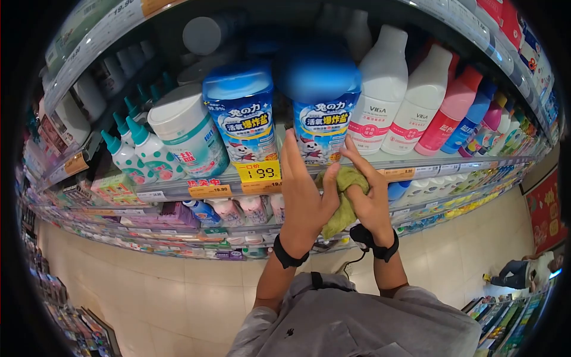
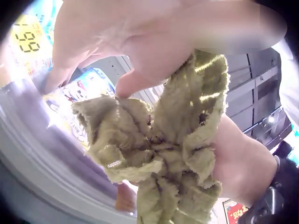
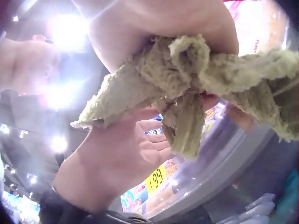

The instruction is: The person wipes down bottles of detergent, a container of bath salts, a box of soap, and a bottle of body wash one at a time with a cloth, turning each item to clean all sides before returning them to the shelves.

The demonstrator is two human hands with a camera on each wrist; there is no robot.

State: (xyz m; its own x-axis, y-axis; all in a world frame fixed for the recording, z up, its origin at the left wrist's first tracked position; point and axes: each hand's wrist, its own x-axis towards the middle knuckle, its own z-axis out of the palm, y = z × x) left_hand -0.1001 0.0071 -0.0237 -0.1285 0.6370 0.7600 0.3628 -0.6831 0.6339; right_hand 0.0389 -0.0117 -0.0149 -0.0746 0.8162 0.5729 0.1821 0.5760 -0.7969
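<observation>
A blue-capped tub [image 1: 326, 128] with a rabbit label stands at the shelf's front edge between my two hands. My left hand [image 1: 304, 205] lies along its left side, fingers straight and fingertips at the tub's lower side. With curled fingers my right hand [image 1: 370, 202] grips a crumpled green cloth [image 1: 344, 205], while its index finger reaches up to the tub's right lower side. In the left wrist view the cloth [image 2: 154, 144] hangs bunched from the right hand, below the left palm. A matching tub [image 1: 242, 119] stands just to the left.
White VIGA bottles [image 1: 380, 89] stand close on the right, then pink and blue bottles. A wide white tub [image 1: 187, 134] and teal-nozzled bottles [image 1: 143, 149] are on the left. A yellow price tag [image 1: 259, 172] hangs on the shelf edge. Lower shelves hold more goods.
</observation>
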